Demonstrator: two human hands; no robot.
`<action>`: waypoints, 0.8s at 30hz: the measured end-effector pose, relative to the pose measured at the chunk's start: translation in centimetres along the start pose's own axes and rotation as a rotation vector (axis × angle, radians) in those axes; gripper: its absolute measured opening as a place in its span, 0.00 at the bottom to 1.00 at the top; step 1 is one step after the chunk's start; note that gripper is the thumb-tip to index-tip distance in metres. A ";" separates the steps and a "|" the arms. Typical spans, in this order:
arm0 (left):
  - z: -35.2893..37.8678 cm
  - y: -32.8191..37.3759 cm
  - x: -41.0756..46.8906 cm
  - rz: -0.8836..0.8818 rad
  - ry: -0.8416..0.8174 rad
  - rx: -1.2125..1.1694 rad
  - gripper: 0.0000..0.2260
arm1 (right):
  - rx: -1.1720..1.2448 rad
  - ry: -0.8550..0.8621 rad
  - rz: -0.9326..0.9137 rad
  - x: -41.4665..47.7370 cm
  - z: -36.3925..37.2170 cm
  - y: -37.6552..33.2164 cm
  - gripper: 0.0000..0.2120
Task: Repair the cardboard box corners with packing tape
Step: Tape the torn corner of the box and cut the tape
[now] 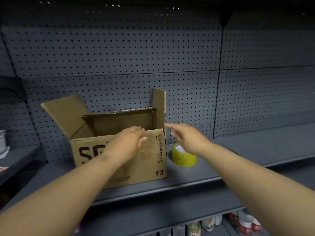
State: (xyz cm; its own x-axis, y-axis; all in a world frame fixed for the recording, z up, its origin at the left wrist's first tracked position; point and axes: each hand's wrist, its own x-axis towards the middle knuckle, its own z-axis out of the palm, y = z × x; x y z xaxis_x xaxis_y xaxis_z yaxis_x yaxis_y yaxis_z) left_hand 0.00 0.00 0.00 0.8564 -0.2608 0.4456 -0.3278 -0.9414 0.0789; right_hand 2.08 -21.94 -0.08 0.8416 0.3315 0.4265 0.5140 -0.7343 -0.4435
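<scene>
1. Sitting on the shelf (196, 183): cardboard box (144, 164), flaps open.
2. Left hand (131, 138) laid loosely spread on its front rim.
3. Right hand (185, 135) spread, empty, above tape roll (185, 158) beside box.

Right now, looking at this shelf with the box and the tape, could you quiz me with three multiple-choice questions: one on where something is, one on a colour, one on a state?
1. Where does the yellow roll of packing tape sit?
A. Inside the box
B. On the grey metal shelf, right of the box
C. In a hand

2. What colour is the perforated back panel?
A. Dark grey
B. White
C. Red

3. How are the top flaps of the brown cardboard box?
A. Taped shut
C. Torn off
B. Open, standing up

Answers: 1 B, it rests beside the box under the right hand; 2 A, the panel is dark grey; 3 B, the flaps stand up behind the left hand.
</scene>
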 end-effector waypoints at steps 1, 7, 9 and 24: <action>0.4 -0.5 0.6 0.025 -0.003 0.039 0.21 | -0.034 -0.028 0.002 0.9 0.4 0.0 0.24; 2.7 -2.4 3.4 0.108 -0.009 0.002 0.19 | -0.243 -0.065 0.009 4.4 2.3 1.8 0.35; 2.8 -2.7 3.8 0.120 0.047 -0.044 0.16 | -0.262 -0.042 -0.021 4.5 2.5 2.2 0.33; 3.1 -3.1 4.1 0.114 0.110 -0.079 0.12 | -0.039 0.012 -0.199 4.2 2.9 4.1 0.28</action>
State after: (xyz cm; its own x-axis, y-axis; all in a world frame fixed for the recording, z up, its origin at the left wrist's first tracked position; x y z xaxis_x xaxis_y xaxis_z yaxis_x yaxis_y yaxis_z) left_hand 5.74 1.21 -1.21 0.7645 -0.3361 0.5501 -0.4544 -0.8863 0.0899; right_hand 8.23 -21.81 -2.37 0.7215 0.4657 0.5124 0.6633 -0.6772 -0.3186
